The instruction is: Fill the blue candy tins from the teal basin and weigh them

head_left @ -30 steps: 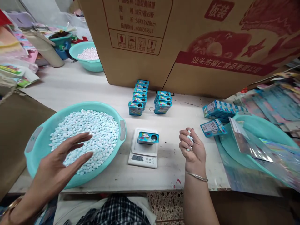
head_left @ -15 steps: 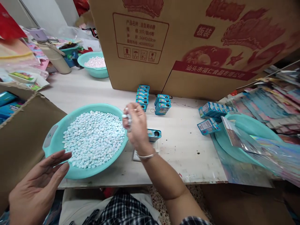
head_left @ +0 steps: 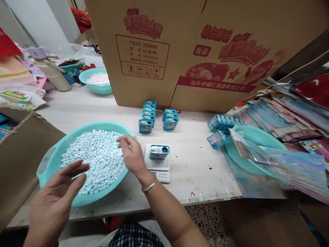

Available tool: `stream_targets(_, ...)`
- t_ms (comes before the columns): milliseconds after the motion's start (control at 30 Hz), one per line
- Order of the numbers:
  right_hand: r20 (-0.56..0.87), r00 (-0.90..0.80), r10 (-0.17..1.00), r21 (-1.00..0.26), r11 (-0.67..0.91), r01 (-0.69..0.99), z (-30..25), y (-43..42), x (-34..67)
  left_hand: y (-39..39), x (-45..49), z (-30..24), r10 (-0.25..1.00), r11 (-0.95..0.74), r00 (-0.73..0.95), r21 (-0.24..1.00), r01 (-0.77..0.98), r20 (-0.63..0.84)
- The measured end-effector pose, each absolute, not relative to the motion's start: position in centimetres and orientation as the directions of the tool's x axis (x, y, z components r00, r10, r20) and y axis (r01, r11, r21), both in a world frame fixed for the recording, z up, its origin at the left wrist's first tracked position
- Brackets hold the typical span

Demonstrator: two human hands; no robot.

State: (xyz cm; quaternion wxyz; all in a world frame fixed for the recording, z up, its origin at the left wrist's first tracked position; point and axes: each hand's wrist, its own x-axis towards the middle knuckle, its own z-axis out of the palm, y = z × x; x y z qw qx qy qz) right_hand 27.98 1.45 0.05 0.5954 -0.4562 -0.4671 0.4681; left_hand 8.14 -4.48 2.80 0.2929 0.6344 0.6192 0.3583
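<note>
A turquoise basin (head_left: 46, 176) holds a heap of pale blue and white candies (head_left: 99, 161). My left hand (head_left: 59, 197) hovers over its front left side, thumb and fingers apart, with nothing in it. Above the basin's right edge is my right hand (head_left: 132, 154), its fingers curled in; a pale candy shows between them, and the palm is hidden. Right of that hand, a small blue tin (head_left: 159, 152) with a round opening on top stands on a white scale (head_left: 160, 176).
Several similar tins stand in two rows (head_left: 147, 118) (head_left: 171, 120) before a big cardboard box (head_left: 144, 89). Blue cartons (head_left: 218, 139) lie by another turquoise basin (head_left: 269, 137) with plastic sheets. An open box (head_left: 23, 154) flanks the left; a smaller basin (head_left: 99, 89) with pale pink candies sits behind.
My right hand has moved left and down toward the candy basin; fewer candies show in its fingers. The scale and its tin have come into fuller view. My left hand stays open over the basin.
</note>
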Motion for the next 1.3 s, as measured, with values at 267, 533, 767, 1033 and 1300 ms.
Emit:
stream_targets(267, -0.287, 0.575, 0.766, -0.517, 0.381, -0.766, -0.4, -5.3, 42.2, 1.7, 19.7, 1.1, 0.751, -0.630, 0.616, 0.536, 0.562, 0.236)
stream_targets(533, -0.476, 0.560, 0.678, -0.444, 0.365, -0.819, -5.8, -6.2, 43.7, 4.0, 27.2, -0.8, 0.613, -0.745, 0.788, 0.368, 0.556, 0.052)
stream_targets(767, -0.469, 0.448, 0.761, -0.313, 0.331, -0.890, -5.6, -4.2, 43.2, 2.2, 30.3, 4.0, 0.488, -0.869, 0.835, 0.229, 0.438, 0.254)
stream_targets(1033, -0.466, 0.423, 0.777, -0.261, 0.337, -0.905, -5.6, -3.3, 42.6, 2.0, 32.1, 4.7, 0.348, -0.935, 0.918, 0.005, 0.353, 0.189)
stream_targets(1300, -0.561, 0.392, 0.729, -0.219, 0.326, -0.920, -4.2, -2.2, 41.5, 2.5, 32.5, 5.1, 0.342, -0.935, 0.929, -0.044, 0.351, 0.139)
